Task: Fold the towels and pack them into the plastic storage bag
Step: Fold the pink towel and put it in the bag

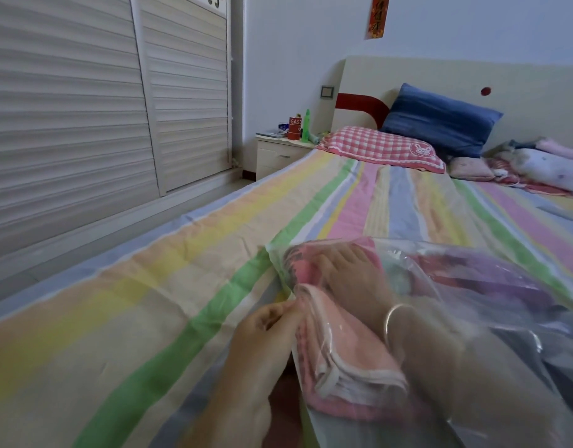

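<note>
now the right hand [351,273] is inside the plastic bag [472,263], fingers straight, pressing flat on the folded pink towels [353,367] in it, on the striped sheet [149,302]; the left hand [269,321] pinches the bag's edge.

Right hand [353,276] in bag [492,263] on towel [343,363], left hand [265,321] perhaps pinching edge

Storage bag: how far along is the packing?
Done: folded pink towels and purple fabric lie inside the plastic storage bag. In hand: right hand is inside, pressing them flat; left hand pinches the bag's edge. Left: withdraw the hand, close the mouth. No loose towels near the bag.
</note>
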`<state>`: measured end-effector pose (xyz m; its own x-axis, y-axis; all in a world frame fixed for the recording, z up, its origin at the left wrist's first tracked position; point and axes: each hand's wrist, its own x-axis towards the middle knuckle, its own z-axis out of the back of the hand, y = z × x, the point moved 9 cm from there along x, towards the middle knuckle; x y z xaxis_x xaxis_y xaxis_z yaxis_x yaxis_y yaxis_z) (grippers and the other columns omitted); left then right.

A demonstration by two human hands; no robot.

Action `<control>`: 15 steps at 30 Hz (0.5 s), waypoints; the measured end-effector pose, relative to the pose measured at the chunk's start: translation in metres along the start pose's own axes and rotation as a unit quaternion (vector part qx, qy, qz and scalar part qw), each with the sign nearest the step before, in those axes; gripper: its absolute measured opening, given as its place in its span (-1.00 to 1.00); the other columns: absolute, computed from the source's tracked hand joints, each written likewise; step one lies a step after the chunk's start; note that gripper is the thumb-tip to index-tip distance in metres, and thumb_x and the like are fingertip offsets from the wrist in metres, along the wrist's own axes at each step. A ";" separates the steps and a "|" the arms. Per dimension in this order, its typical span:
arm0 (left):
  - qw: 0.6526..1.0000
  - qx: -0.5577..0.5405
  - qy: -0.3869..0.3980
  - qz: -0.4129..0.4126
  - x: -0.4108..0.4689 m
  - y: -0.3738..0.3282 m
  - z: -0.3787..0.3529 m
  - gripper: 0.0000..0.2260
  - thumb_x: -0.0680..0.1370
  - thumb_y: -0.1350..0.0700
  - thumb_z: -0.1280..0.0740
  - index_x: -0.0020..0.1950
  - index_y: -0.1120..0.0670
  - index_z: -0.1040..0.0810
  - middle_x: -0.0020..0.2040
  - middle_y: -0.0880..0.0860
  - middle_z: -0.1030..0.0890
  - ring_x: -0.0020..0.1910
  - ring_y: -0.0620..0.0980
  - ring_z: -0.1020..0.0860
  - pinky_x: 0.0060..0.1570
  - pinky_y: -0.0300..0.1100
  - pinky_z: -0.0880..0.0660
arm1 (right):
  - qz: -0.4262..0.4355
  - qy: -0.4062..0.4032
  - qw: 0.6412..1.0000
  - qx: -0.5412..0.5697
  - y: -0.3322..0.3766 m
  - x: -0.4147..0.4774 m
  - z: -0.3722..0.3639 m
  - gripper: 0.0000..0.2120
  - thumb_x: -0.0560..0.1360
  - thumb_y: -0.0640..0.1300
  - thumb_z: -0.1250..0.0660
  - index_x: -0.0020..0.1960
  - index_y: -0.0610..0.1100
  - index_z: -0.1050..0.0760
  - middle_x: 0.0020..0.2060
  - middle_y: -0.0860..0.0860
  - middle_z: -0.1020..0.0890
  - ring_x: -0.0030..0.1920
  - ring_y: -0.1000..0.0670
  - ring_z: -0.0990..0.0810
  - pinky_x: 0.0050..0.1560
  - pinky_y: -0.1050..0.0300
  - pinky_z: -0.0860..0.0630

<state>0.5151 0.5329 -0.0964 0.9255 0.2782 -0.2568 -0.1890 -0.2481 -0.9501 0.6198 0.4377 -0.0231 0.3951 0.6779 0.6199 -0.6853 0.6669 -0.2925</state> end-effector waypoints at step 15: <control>0.997 0.052 -0.038 -0.047 -0.004 -0.003 0.000 -0.84 0.49 0.21 -0.41 -0.01 -0.04 -0.59 -0.10 -0.02 -0.69 -0.13 -0.08 -0.65 -0.13 -0.26 -0.53 | -0.065 0.367 0.928 0.013 -0.016 0.018 -0.064 -0.36 0.35 0.32 -0.21 0.38 0.26 -0.11 0.18 -0.04 -0.51 0.13 -0.14 -0.52 0.08 -0.06 -0.45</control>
<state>0.5121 0.5328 -0.0929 0.9142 0.3661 -0.1739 -0.1385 -0.1210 -0.9829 0.6767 0.4591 -0.0534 0.7789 0.6269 -0.0167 -0.6137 0.7565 -0.2261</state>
